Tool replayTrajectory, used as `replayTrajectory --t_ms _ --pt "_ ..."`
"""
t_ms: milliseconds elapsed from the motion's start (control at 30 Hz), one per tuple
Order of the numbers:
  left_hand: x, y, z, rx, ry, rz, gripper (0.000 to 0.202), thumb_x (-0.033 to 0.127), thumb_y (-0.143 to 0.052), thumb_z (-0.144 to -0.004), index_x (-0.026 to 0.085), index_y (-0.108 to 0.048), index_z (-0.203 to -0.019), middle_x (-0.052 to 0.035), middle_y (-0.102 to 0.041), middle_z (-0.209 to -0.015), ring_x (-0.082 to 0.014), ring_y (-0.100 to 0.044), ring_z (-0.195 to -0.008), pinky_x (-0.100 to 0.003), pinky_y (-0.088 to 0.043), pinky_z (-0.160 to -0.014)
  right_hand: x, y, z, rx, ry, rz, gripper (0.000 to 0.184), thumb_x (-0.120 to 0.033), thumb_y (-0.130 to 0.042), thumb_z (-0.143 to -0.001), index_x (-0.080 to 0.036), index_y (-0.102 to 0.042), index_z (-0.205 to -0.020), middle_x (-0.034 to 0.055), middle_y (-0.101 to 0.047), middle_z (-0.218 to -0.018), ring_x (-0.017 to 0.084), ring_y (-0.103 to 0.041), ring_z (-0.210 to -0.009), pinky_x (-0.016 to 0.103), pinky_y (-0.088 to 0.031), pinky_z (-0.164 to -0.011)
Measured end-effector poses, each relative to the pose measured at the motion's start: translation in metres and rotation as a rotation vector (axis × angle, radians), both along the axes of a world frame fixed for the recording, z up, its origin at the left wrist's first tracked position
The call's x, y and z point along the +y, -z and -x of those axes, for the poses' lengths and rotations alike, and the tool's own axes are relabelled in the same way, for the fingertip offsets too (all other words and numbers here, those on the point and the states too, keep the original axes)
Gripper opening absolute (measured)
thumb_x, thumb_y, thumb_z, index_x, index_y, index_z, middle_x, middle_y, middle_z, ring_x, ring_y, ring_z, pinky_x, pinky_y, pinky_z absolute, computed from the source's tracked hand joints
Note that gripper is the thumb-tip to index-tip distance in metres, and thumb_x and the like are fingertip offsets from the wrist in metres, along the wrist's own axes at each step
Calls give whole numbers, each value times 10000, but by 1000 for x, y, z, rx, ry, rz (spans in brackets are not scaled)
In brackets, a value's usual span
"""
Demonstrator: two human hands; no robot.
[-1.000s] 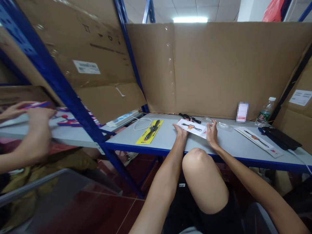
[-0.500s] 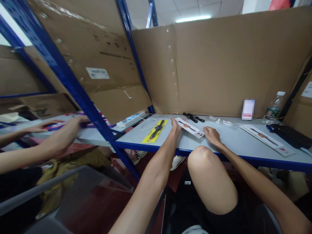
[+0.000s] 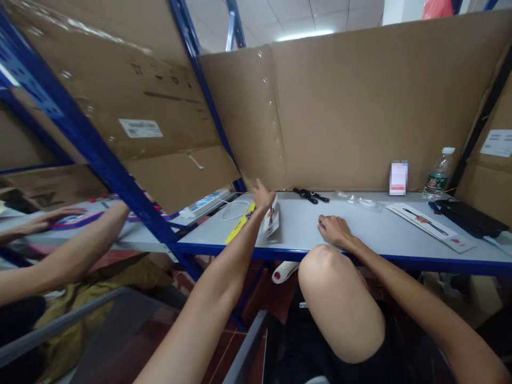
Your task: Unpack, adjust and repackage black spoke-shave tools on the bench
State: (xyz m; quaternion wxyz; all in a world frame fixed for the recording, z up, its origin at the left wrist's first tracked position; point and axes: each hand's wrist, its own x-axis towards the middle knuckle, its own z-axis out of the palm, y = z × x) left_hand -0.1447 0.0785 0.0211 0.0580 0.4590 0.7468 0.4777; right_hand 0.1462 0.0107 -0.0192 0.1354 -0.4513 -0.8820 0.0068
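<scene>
My left hand (image 3: 263, 196) is over the left part of the grey table, one finger raised. It grips a white printed card (image 3: 273, 220), tilted on edge and blurred by motion, with a strap-like picture on it. Just left of that, partly hidden behind my forearm, lies a yellow card (image 3: 239, 225) with a dark watch-like item on it. My right hand (image 3: 335, 230) rests on the tabletop near the front edge, holding nothing, its fingers loosely bent and somewhat apart.
Black straps (image 3: 310, 196) and clear plastic packaging (image 3: 357, 200) lie towards the back. On the right are white printed cards (image 3: 430, 226), a phone (image 3: 398, 177), a water bottle (image 3: 438, 176) and a black pouch (image 3: 472, 217). A co-worker's arms (image 3: 72, 245) reach in at left, beyond a blue post (image 3: 100, 160).
My left hand has carried the white card leftward, off the table's middle, and turned it on edge beside the yellow card. My right hand has come away from the card. The view has shifted slightly.
</scene>
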Motion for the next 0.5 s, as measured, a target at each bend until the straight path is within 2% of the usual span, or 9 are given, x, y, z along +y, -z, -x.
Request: replayTrajectory --t_ms 67,133,200,267,300,367,433,500 --pt "-3 5 -20 199 26 136 654 306 -678 -885 113 -419 -1454 -287 -515 -1429 -395 -450 -1404 -526 -352 -1142 -1 -1 0 -8 7 0 307 -305 -418 -1023 -224 -653 -1203 115 -737 -1185 274 -684 -1037 343 -431 -838" --pt "-13 16 -38 361 152 263 615 391 -686 -883 186 -489 -1428 -278 -528 -1438 -443 -444 -1404 -629 -331 -1125 -3 -2 -3 -8 12 -10 307 -297 -414 -1022 -224 -654 -1199 114 -731 -1198 275 -681 -1044 343 -433 -838" --pt "-30 30 -45 595 246 351 640 471 -646 -897 259 -463 -1473 -250 -479 -1515 -460 -378 -1444 -722 -272 -1112 -7 -2 -11 -9 14 -25 306 -299 -416 -1019 -222 -655 -1194 113 -731 -1193 276 -684 -1034 342 -438 -827" --pt "-47 43 -38 731 282 393 657 467 -568 -929 284 -398 -1537 -228 -420 -1580 -466 -360 -1452 -762 -278 -1083 -11 -3 -22 -12 20 -47 309 -303 -416 -1018 -221 -656 -1194 112 -735 -1178 280 -689 -1021 344 -443 -819" --pt "-54 48 -31 769 291 410 645 419 -532 -937 294 -383 -1553 -200 -380 -1618 -457 -363 -1456 -749 -303 -1082 -12 -5 -29 -16 33 -59 314 -304 -413 -1019 -220 -658 -1197 113 -736 -1175 283 -691 -1017 347 -446 -820" --pt "-59 54 -13 857 348 427 646 289 -497 -910 288 -411 -1550 -150 -313 -1667 -399 -382 -1465 -636 -369 -1115 -11 -10 -45 -21 86 -78 326 -296 -406 -1020 -220 -660 -1209 115 -737 -1176 288 -692 -1017 355 -451 -832" --pt "-55 58 1 925 376 433 661 218 -505 -854 257 -481 -1514 -132 -320 -1668 -356 -357 -1495 -538 -378 -1152 -2 -17 -62 -20 162 -93 340 -283 -399 -1020 -217 -665 -1221 122 -737 -1182 290 -690 -1026 360 -453 -851" --pt "-46 60 6 955 360 433 662 190 -514 -825 224 -520 -1486 -145 -351 -1651 -357 -341 -1505 -530 -368 -1166 15 -25 -82 -11 253 -114 354 -272 -390 -1021 -213 -673 -1225 135 -739 -1175 293 -686 -1045 361 -453 -866"
